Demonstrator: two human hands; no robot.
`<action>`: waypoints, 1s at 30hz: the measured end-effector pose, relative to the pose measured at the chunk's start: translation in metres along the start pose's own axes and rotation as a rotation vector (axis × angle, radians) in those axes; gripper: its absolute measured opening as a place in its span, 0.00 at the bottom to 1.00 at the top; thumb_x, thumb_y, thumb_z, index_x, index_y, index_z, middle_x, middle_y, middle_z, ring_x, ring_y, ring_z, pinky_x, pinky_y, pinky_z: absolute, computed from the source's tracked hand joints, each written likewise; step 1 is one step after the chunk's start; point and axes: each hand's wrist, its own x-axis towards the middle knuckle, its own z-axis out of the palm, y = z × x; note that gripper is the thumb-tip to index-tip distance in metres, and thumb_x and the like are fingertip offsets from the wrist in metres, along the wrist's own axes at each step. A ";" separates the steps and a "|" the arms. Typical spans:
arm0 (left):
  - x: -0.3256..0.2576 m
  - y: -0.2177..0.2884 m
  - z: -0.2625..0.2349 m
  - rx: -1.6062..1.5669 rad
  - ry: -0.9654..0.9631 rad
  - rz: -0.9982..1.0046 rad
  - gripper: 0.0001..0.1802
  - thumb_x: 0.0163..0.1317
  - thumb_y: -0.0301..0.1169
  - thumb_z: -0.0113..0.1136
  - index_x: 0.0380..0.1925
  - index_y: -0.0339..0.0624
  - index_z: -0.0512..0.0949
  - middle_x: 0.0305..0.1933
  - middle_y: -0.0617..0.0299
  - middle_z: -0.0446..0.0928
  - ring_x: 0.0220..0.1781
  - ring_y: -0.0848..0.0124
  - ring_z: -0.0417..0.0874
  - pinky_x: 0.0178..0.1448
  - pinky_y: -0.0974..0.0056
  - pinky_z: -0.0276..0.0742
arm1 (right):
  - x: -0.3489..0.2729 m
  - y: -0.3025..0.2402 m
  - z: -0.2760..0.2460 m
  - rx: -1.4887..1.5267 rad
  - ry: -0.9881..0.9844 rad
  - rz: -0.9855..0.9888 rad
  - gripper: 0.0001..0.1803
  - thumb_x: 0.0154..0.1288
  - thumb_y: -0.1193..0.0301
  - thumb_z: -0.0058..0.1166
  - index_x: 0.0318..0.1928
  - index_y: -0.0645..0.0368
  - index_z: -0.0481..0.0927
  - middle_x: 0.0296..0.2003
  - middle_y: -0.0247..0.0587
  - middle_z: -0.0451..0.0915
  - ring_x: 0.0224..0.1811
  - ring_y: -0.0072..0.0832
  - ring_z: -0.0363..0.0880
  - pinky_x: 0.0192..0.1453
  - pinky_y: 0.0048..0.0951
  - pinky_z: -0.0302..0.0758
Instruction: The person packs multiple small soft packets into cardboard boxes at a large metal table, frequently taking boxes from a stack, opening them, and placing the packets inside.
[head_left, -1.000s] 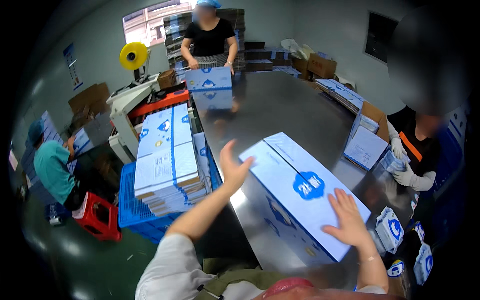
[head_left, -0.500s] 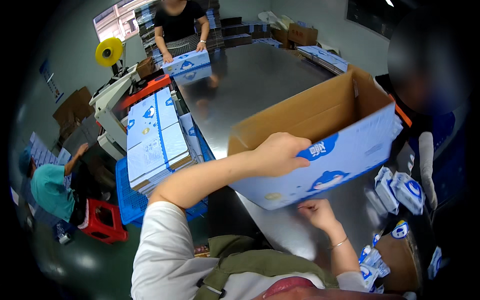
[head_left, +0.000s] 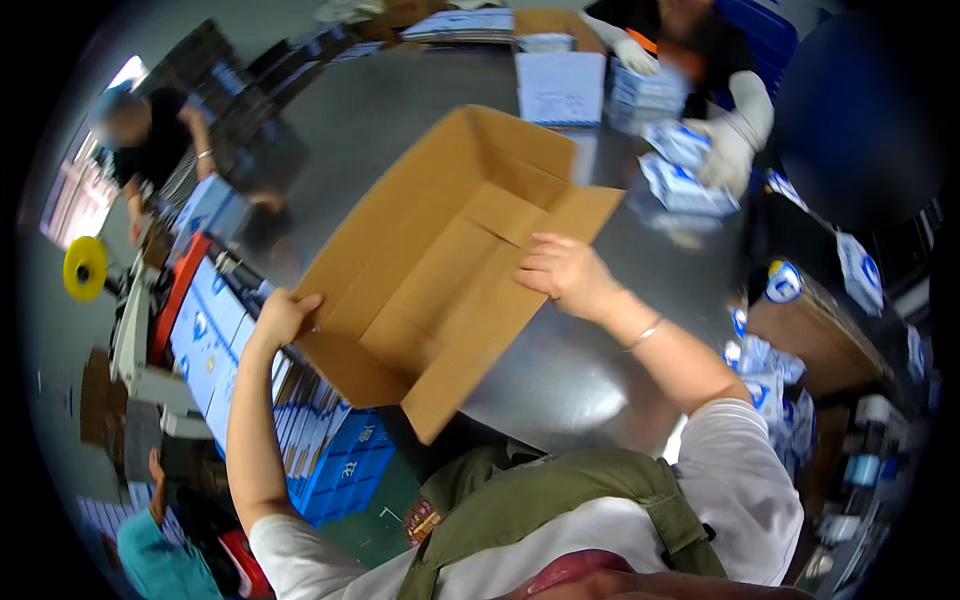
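Gripping open cardboard box (head_left: pixel 450 260), left hand (head_left: pixel 283 318) outstretched, right hand (head_left: pixel 565 272) pressing flap

The box (head_left: pixel 450 260) is plain brown corrugated cardboard, matt and a bit fibrous looking, with crisp fold creases on the flaps. The counter (head_left: pixel 570 370) looks like brushed steel, smooth with a soft grey sheen and blurry reflections. The crate (head_left: pixel 345 470) is blue moulded plastic, slightly glossy, with a grid wall. The flat cartons (head_left: pixel 215 335) stacked beside it are printed card, white and blue, smoother than the box. The packets (head_left: pixel 690 185) look like shiny plastic film. The gloves (head_left: pixel 730 150) on the co-worker are white knit cloth. The bracelet (head_left: pixel 643 333) is thin bright metal. The spool (head_left: pixel 85 268) is yellow, probably plastic, matt.
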 end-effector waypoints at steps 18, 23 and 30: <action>0.060 -0.011 0.025 0.103 0.229 0.050 0.19 0.55 0.33 0.64 0.38 0.23 0.79 0.39 0.35 0.81 0.44 0.46 0.83 0.48 0.55 0.76 | -0.097 0.031 0.077 -0.004 -0.163 0.806 0.40 0.57 0.59 0.62 0.68 0.55 0.63 0.70 0.51 0.56 0.76 0.45 0.47 0.77 0.51 0.41; 0.056 -0.005 0.024 0.117 0.228 0.020 0.18 0.56 0.32 0.63 0.37 0.22 0.79 0.35 0.36 0.81 0.41 0.50 0.84 0.45 0.56 0.76 | -0.095 0.034 0.069 0.148 -0.105 0.822 0.36 0.54 0.60 0.62 0.64 0.55 0.68 0.68 0.51 0.60 0.75 0.45 0.49 0.76 0.55 0.41; 0.057 0.005 0.023 0.085 0.213 0.055 0.19 0.55 0.33 0.63 0.38 0.23 0.80 0.34 0.36 0.81 0.40 0.49 0.84 0.45 0.56 0.76 | -0.146 0.188 -0.066 -0.804 -0.113 1.099 0.51 0.39 0.75 0.65 0.69 0.43 0.60 0.67 0.48 0.60 0.74 0.49 0.50 0.71 0.67 0.47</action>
